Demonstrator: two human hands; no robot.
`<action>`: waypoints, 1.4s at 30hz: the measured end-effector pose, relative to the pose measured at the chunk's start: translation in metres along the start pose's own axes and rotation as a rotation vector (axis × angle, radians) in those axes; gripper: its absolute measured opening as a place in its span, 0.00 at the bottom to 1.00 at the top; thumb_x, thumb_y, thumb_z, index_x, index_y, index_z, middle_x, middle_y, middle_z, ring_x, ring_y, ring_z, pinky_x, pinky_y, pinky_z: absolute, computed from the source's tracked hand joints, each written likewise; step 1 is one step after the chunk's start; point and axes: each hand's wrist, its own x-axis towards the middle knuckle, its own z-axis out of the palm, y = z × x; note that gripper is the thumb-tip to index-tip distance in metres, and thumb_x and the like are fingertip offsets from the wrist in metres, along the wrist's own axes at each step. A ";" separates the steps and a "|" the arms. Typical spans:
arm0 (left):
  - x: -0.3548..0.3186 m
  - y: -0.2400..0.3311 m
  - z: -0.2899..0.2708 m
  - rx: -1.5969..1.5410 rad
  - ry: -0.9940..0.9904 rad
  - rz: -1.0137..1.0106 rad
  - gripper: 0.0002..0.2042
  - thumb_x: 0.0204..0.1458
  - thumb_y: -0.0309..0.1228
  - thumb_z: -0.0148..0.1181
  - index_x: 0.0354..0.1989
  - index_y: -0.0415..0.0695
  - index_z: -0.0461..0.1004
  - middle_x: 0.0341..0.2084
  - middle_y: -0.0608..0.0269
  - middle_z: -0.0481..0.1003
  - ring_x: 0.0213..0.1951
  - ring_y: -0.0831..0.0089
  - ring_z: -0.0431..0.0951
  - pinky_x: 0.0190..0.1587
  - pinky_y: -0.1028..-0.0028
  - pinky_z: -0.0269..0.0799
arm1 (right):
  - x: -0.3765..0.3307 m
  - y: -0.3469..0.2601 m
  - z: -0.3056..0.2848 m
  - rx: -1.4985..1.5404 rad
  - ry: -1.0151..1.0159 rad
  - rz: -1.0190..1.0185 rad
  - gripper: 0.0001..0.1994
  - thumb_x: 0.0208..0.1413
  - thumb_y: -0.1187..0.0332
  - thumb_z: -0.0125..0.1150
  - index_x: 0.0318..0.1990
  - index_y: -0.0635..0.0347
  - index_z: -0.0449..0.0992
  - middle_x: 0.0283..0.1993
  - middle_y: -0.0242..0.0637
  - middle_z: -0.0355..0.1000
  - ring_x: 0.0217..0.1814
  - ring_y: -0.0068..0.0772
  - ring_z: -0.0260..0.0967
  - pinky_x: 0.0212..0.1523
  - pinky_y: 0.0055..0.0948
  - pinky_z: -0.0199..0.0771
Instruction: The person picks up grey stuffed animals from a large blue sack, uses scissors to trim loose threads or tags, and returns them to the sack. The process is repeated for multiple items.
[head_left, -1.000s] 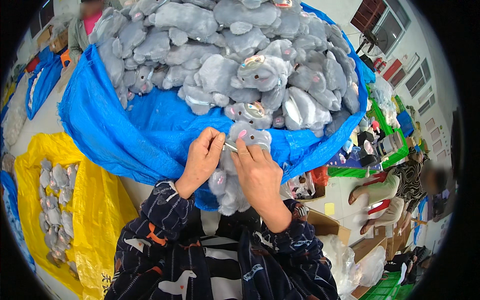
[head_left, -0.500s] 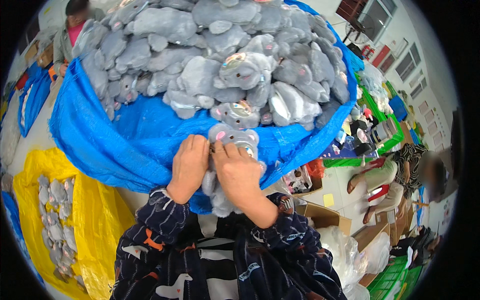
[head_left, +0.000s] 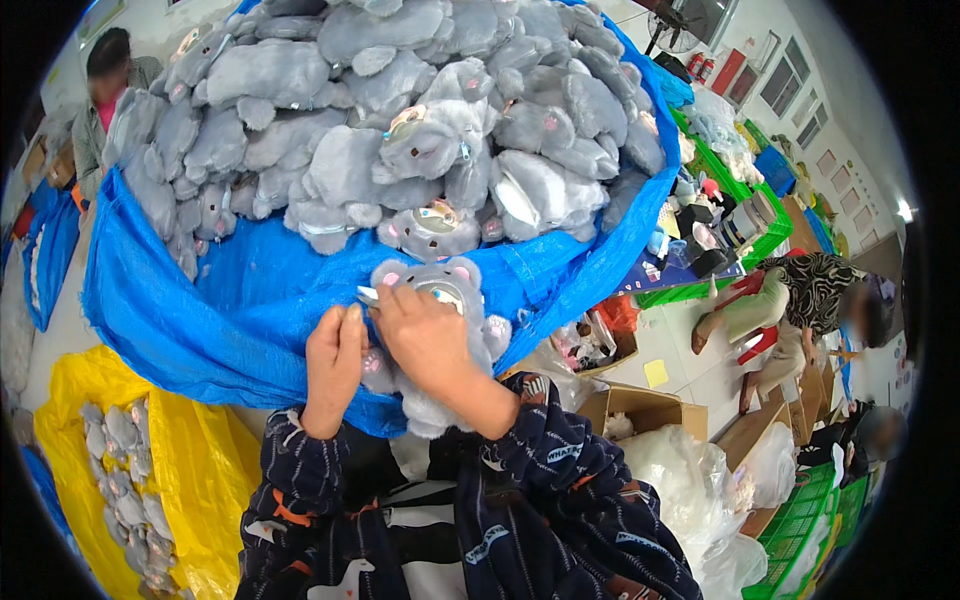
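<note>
A grey plush bear [head_left: 460, 310] with round pink-lined ears lies face up on the near edge of a blue woven sack. My right hand [head_left: 428, 340] rests across its face and body, fingers curled. A small pale, flat piece [head_left: 368, 295] sticks out at those fingertips; its kind is not clear. Just left of the bear, close to its paw, my left hand [head_left: 335, 360] is closed, thumb and fingertips pressed together. Whatever may be in that pinch is too small to make out.
The big blue sack [head_left: 150, 290] is heaped with grey plush toys [head_left: 330, 170]. A yellow sack [head_left: 200, 480] at lower left contains smaller grey pieces. Cardboard boxes [head_left: 650, 415] and clear plastic bags [head_left: 680, 500] stand at right. One person is far left, others right.
My hands have separated: the left has dropped down and left, off the bear. The right has turned, and the pale piece now shows at its fingertips. More of the bear is visible.
</note>
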 end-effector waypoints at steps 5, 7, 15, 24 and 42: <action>-0.026 -0.014 0.000 0.274 -0.008 0.019 0.31 0.42 0.32 0.68 0.54 0.39 0.60 0.37 0.56 0.72 0.34 0.72 0.71 0.35 0.71 0.70 | 0.001 0.016 -0.023 0.798 0.206 0.275 0.16 0.47 0.74 0.65 0.44 0.64 0.73 0.34 0.33 0.72 0.30 0.25 0.68 0.30 0.23 0.69; -0.026 -0.007 0.012 0.341 -0.039 -0.051 0.32 0.43 0.28 0.66 0.58 0.38 0.58 0.37 0.56 0.73 0.35 0.74 0.72 0.39 0.74 0.69 | -0.015 0.031 -0.024 0.949 0.220 0.492 0.13 0.48 0.75 0.64 0.42 0.64 0.74 0.32 0.30 0.72 0.29 0.19 0.66 0.30 0.22 0.67; -0.014 -0.020 0.013 0.108 -0.087 -0.114 0.31 0.48 0.27 0.63 0.59 0.37 0.55 0.36 0.53 0.75 0.37 0.73 0.75 0.39 0.73 0.70 | -0.126 0.062 -0.051 0.887 -0.023 0.945 0.10 0.54 0.69 0.59 0.37 0.70 0.75 0.32 0.32 0.74 0.33 0.18 0.67 0.36 0.21 0.67; -0.036 -0.002 0.012 -0.860 -0.050 -0.500 0.26 0.56 0.28 0.49 0.63 0.39 0.52 0.53 0.51 0.67 0.52 0.66 0.69 0.55 0.66 0.66 | -0.110 0.041 -0.036 1.410 0.026 0.891 0.19 0.51 0.68 0.64 0.47 0.71 0.70 0.43 0.37 0.73 0.42 0.23 0.69 0.44 0.25 0.69; -0.063 -0.012 0.028 -0.398 -0.067 -0.232 0.23 0.52 0.24 0.58 0.56 0.34 0.60 0.50 0.55 0.69 0.51 0.69 0.71 0.54 0.70 0.66 | -0.100 0.036 -0.063 0.621 0.003 0.613 0.14 0.44 0.72 0.69 0.37 0.68 0.74 0.32 0.40 0.74 0.32 0.30 0.71 0.35 0.26 0.70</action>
